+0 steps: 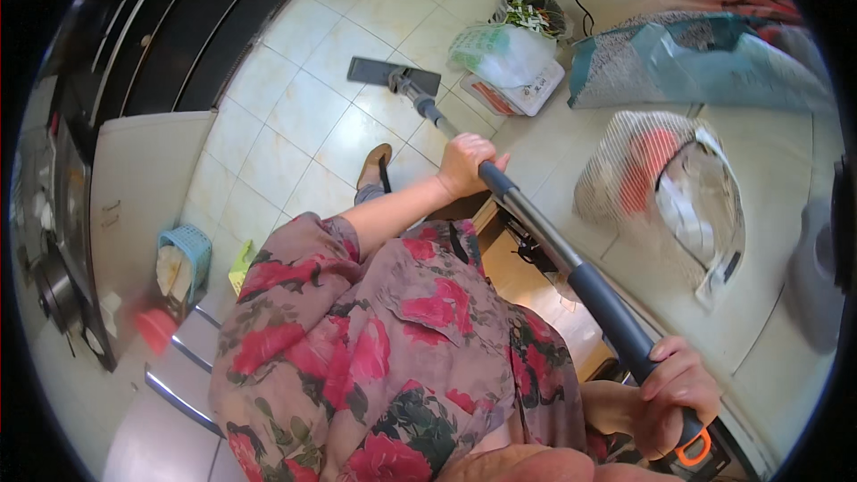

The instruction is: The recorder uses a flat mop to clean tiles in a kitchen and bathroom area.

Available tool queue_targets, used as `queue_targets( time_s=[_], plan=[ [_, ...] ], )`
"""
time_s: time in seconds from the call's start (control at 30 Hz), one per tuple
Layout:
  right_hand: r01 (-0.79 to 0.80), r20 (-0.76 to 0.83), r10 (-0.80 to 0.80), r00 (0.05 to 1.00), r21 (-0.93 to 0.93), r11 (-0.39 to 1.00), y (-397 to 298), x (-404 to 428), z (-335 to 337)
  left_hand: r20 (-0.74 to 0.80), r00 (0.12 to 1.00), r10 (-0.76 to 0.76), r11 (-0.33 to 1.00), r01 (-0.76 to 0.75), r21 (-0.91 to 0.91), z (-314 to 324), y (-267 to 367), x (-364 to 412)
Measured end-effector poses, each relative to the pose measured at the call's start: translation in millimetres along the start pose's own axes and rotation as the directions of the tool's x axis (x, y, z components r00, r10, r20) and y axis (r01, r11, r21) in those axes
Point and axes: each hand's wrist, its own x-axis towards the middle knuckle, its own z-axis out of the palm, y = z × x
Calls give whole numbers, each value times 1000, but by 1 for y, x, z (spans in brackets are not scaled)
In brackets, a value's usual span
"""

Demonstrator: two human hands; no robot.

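Note:
A flat mop [546, 217] stretches diagonally before me, with a metal pole and dark grey grips. Its rectangular dark head [361, 71] rests on the light tiled floor. My left hand [469, 164] is wrapped around the forward grip partway along the pole. Near the pole's top end, my right hand [679, 388] closes on the thick grip, just above an orange hanging loop [693, 448]. One of my feet, in a brown shoe [376, 162], stands on the tiles behind the mop head.
Right of the mop head sit a white plastic tub [543, 90] under a plastic bag [512, 53], a teal bag [669, 63] and a striped mesh bag [626, 167]. Dark drawers [194, 27] and a white cabinet [147, 181] line the left, near a blue basket [194, 248].

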Motion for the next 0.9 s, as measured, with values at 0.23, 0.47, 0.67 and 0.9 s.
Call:
queue_targets(
  time_s=[0.23, 0.47, 0.67, 0.9],
  plan=[
    [-100, 179, 95, 979, 17, 995, -10, -94, -69, 20, 997, -74, 992, 72, 100, 35, 71, -82],
    [67, -85, -70, 994, -39, 997, -5, -167, -114, 117, 993, -7, 1000, 4, 24, 85, 105, -83],
    [28, -314, -64, 947, -116, 993, -16, -171, -83, 241, 970, 23, 996, -3, -85, 110, 101, -74],
    [-107, -571, -22, 821, -192, 976, 7, -161, -46, 442, 896, 44, 984, 37, -174, 129, 76, -75]
  ],
)
